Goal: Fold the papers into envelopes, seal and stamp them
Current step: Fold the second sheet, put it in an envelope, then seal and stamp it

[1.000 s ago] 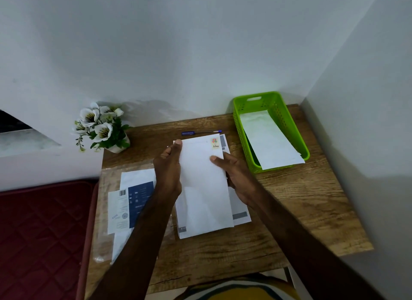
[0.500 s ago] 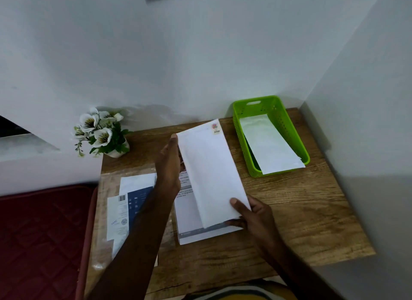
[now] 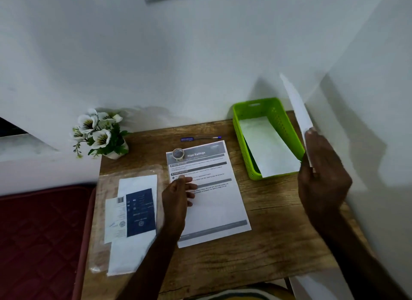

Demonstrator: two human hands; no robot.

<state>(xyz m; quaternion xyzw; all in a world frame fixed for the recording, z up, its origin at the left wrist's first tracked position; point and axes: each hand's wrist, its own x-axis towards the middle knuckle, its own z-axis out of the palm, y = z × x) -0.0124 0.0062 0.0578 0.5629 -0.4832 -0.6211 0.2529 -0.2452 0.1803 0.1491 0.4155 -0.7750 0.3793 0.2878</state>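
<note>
My right hand (image 3: pixel 323 179) holds a white envelope (image 3: pixel 296 107) upright, edge-on, in the air to the right of the green basket (image 3: pixel 278 114). Another white envelope (image 3: pixel 267 145) lies inside that basket, sticking out over its near rim. A printed sheet (image 3: pixel 214 201) lies flat in the middle of the wooden table (image 3: pixel 278 232). My left hand (image 3: pixel 178 197) hovers over the sheet's left edge, fingers loosely apart, holding nothing. A small tape roll (image 3: pixel 178 154) rests on the sheet's top left corner.
A pack of white envelopes with a blue label (image 3: pixel 133 212) lies in clear wrap at the table's left. A blue pen (image 3: pixel 200 138) lies behind the sheet. A flower pot (image 3: pixel 100 134) stands at the back left. White walls close the back and right; a red cushion (image 3: pixel 40 239) is left.
My right hand lifted the envelope off the printed sheet and carried it right, beside the basket. My left hand let go of it and dropped over the sheet, which now lies uncovered.
</note>
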